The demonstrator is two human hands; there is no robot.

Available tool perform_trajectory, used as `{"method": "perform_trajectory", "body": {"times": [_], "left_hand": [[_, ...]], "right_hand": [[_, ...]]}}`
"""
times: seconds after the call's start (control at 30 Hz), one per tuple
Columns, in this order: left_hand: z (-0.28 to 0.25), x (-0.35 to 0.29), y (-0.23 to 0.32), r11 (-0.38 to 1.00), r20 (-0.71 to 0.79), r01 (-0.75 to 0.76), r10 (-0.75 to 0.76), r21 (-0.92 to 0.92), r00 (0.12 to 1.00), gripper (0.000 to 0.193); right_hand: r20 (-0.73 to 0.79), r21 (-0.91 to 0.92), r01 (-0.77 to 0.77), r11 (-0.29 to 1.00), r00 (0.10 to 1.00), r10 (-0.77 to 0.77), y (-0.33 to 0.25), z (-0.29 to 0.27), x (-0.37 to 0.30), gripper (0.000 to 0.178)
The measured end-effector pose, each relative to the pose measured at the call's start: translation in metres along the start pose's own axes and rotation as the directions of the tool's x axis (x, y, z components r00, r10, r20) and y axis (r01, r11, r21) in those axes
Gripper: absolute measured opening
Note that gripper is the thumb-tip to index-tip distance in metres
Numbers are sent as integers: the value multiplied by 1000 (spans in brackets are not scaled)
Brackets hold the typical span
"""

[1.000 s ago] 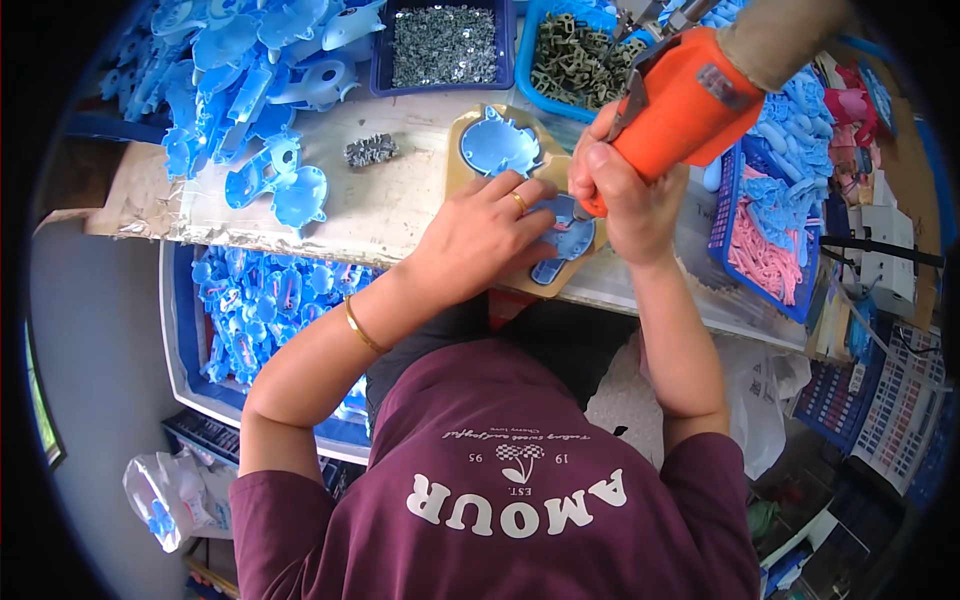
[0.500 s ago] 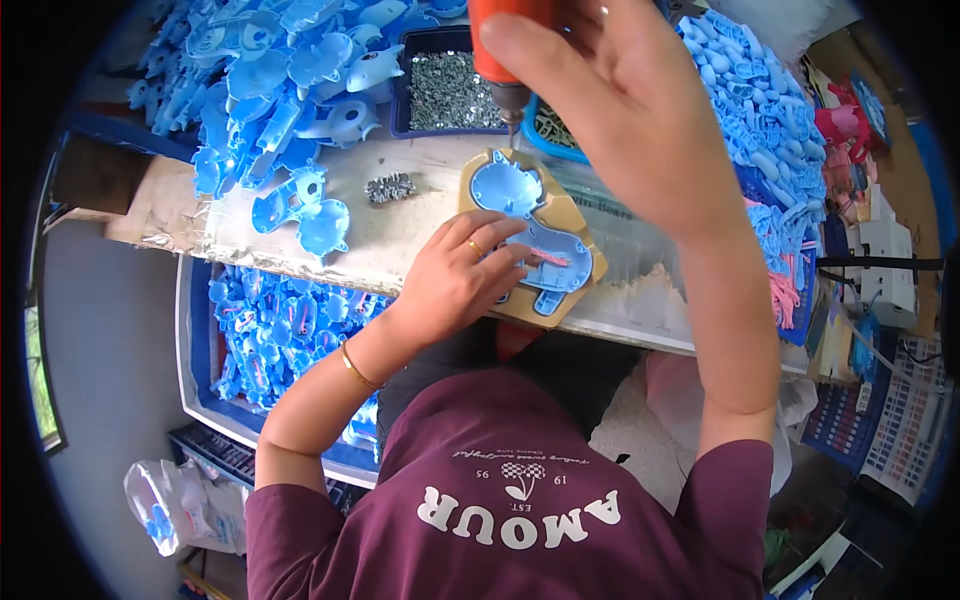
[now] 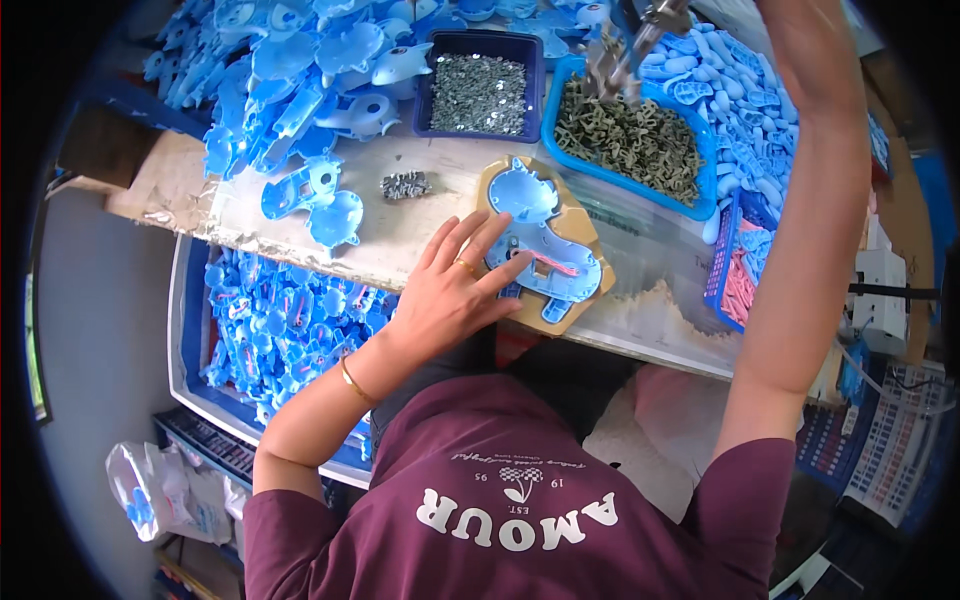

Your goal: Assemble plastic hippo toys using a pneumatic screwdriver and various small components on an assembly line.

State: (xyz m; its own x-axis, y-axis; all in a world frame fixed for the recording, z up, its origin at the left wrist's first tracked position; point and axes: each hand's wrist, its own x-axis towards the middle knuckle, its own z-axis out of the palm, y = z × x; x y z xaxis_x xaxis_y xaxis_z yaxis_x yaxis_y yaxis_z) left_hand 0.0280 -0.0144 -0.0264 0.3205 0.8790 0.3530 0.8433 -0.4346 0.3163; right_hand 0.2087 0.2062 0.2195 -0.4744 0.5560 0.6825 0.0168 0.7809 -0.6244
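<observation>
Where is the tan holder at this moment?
In the head view, the tan holder lies on the workbench, slightly right of centre, partly under the left hand, below and left of the bright blue tray.

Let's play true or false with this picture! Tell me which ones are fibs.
The bare left hand reaches over a hollow blue plastic shell on a tan block. True.
The thin golden bracelet is on the right arm. False: the bracelet circles the left one.
A thin pink strip lies inside the shell. True.
The dark blue rectangular plastic tray holds marbles. False: the tray holds small silvery metal pieces.
The light blue plastic tray is right of the dark blue one. True.
</observation>
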Motion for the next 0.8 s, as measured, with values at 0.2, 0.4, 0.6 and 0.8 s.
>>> {"method": "perform_trajectory", "body": {"times": [0.2, 0.4, 0.6, 0.8], "left_hand": [[6, 4, 3, 1000, 28, -17, 17, 6, 999, 56], [11, 2, -1, 999, -2, -46, 46, 12, 999, 53], [13, 1, -1, 998, -6, -52, 52, 31, 999, 52], [13, 0, 1, 998, -2, -45, 45, 48, 999, 54]], "right_hand": [[-38, 389, -142, 910, 985, 170, -35, 55, -41, 65], [-148, 465, -313, 828, 895, 421, -45, 90, -73, 68], [-163, 457, -395, 797, 844, 511, -57, 99, -81, 65], [-145, 484, -327, 812, 885, 442, -37, 91, -80, 60]]}}
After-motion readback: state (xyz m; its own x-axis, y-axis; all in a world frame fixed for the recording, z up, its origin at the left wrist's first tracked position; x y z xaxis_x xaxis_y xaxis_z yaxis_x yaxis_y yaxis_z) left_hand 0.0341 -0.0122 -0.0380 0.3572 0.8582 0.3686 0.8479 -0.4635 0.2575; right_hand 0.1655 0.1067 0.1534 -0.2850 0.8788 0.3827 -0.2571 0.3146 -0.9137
